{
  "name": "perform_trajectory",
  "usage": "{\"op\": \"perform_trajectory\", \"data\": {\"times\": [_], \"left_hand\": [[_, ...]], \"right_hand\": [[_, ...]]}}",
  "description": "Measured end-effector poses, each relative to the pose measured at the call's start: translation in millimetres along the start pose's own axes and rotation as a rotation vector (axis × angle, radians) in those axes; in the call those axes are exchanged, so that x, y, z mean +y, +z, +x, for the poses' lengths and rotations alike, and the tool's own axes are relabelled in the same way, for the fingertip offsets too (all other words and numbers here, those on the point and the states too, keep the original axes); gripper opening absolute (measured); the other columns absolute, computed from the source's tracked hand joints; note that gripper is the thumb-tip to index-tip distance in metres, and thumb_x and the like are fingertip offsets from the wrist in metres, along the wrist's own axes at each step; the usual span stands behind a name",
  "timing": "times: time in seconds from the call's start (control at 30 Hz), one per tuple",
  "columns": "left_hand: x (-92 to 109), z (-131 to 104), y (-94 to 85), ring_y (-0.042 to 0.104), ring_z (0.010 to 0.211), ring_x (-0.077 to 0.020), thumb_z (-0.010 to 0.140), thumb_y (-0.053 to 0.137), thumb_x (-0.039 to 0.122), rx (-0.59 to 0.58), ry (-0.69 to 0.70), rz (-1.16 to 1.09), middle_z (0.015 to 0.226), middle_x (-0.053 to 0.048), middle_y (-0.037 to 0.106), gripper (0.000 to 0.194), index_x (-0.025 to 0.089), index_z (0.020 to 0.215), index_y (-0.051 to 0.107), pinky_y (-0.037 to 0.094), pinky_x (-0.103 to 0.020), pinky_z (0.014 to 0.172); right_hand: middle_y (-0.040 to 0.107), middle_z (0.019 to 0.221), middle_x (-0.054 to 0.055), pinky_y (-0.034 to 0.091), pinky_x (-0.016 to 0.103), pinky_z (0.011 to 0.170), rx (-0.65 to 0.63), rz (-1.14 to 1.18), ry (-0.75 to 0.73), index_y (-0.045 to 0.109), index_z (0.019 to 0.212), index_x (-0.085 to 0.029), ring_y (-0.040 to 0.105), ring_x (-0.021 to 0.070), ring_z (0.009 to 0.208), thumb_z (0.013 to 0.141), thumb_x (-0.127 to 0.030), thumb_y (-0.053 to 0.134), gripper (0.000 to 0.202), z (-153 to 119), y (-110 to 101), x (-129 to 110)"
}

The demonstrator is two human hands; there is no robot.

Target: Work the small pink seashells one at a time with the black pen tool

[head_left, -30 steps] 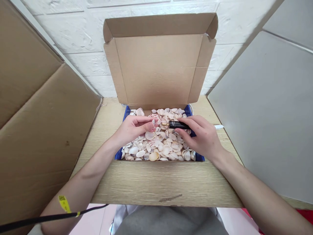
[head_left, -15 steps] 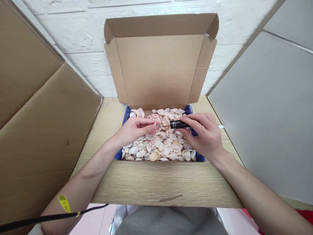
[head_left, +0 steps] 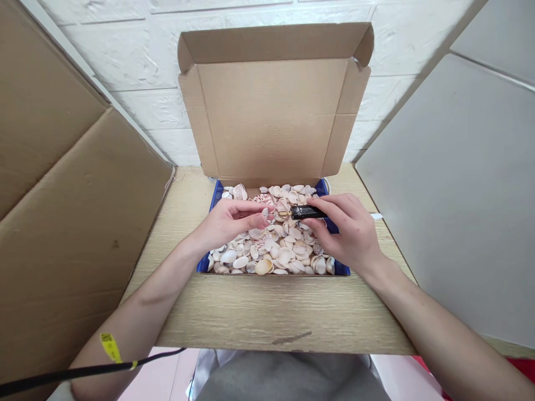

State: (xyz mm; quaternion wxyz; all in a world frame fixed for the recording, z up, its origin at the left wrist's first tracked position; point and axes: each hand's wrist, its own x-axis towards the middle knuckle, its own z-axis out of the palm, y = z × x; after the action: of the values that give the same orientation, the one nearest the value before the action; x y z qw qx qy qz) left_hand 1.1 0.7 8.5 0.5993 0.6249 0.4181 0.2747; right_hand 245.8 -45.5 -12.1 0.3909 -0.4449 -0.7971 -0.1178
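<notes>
Between the thumb and fingertips of my left hand (head_left: pixel 237 218) is a small pale shell (head_left: pixel 265 213). My right hand (head_left: pixel 351 225) grips a black mini drill (head_left: pixel 307 212) with a brass-coloured tip (head_left: pixel 285 213) pointing left at that shell. The tip is close to the shell, but I cannot tell whether they touch. Both hands are above an open cardboard box (head_left: pixel 273 120) with blue sides. Many loose seashells (head_left: pixel 286 256), mostly white and cream, fill it, with a few red-patterned scallop shells (head_left: pixel 262 199) towards the back.
The box stands on a wooden tabletop (head_left: pixel 284 312). A cardboard panel (head_left: pixel 75 184) rises on the left and a grey panel (head_left: pixel 460 184) on the right. Behind is a white brick-pattern wall (head_left: pixel 137 61). A black cable (head_left: pixel 75 372) with a yellow tag crosses the lower left.
My hands and the drill stay almost in place. My left thumb and the shell have shifted very slightly, and the drill has turned a little in my right hand.
</notes>
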Motion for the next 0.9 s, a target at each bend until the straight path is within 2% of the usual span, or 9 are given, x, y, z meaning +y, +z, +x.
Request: {"op": "perform_trajectory", "data": {"times": [0.13, 0.37, 0.5, 0.63, 0.8, 0.9], "left_hand": [[-1.1, 0.1, -0.3, 0.065, 0.071, -0.0158, 0.072, 0.074, 0.050, 0.032, 0.016, 0.010, 0.087, -0.010, 0.076, 0.049, 0.017, 0.109, 0.074, 0.043, -0.020, 0.050], [0.1, 1.0, 0.6, 0.064, 0.069, -0.0156, 0.072, 0.074, 0.049, 0.025, -0.013, 0.021, 0.086, -0.010, 0.075, 0.048, 0.015, 0.106, 0.074, 0.041, -0.021, 0.050], [0.2, 1.9, 0.4, 0.066, 0.075, -0.0163, 0.072, 0.075, 0.049, 0.005, -0.036, 0.011, 0.090, -0.010, 0.075, 0.046, 0.016, 0.104, 0.075, 0.049, -0.023, 0.059], [-4.5, 3.5, -0.7, 0.066, 0.075, -0.0160, 0.072, 0.075, 0.046, -0.060, -0.047, -0.007, 0.086, -0.007, 0.075, 0.042, 0.017, 0.102, 0.075, 0.055, -0.028, 0.070], [-5.5, 2.8, -0.4, 0.069, 0.083, -0.0202, 0.072, 0.076, 0.045, -0.115, -0.093, -0.065, 0.095, -0.009, 0.075, 0.041, 0.017, 0.101, 0.075, 0.059, -0.033, 0.074], [-3.2, 1.8, 0.4, 0.069, 0.079, -0.0189, 0.071, 0.076, 0.045, -0.096, -0.085, -0.070, 0.092, -0.008, 0.075, 0.040, 0.018, 0.101, 0.075, 0.059, -0.032, 0.072]], "right_hand": [[0.069, 0.083, 0.006, 0.052, 0.030, 0.061, -0.043, 0.074, 0.010, 0.061, 0.106, -0.019, 0.063, 0.0172, 0.071, 0.087, -0.030, 0.063, 0.021, -2.3, -0.2, -0.7], [0.071, 0.089, 0.006, 0.054, 0.032, 0.067, -0.020, 0.030, -0.010, 0.062, 0.106, -0.022, 0.064, 0.0181, 0.075, 0.087, -0.031, 0.064, 0.022, -1.4, -0.1, 0.6], [0.070, 0.090, 0.005, 0.052, 0.034, 0.068, 0.036, -0.044, -0.054, 0.062, 0.107, -0.024, 0.064, 0.0189, 0.076, 0.084, -0.030, 0.067, 0.024, 0.3, -1.0, 1.2], [0.070, 0.092, 0.005, 0.052, 0.036, 0.070, 0.094, -0.071, -0.110, 0.062, 0.109, -0.025, 0.063, 0.0198, 0.079, 0.082, -0.024, 0.069, 0.028, 0.0, -1.5, 1.0], [0.070, 0.095, 0.005, 0.051, 0.038, 0.074, 0.098, -0.061, -0.059, 0.063, 0.108, -0.028, 0.063, 0.0209, 0.086, 0.083, -0.025, 0.068, 0.026, -1.0, -0.4, 0.5], [0.070, 0.094, 0.005, 0.052, 0.038, 0.073, 0.069, -0.048, -0.024, 0.064, 0.107, -0.026, 0.063, 0.0211, 0.083, 0.083, -0.027, 0.067, 0.024, -0.6, 0.4, 0.1]]}}
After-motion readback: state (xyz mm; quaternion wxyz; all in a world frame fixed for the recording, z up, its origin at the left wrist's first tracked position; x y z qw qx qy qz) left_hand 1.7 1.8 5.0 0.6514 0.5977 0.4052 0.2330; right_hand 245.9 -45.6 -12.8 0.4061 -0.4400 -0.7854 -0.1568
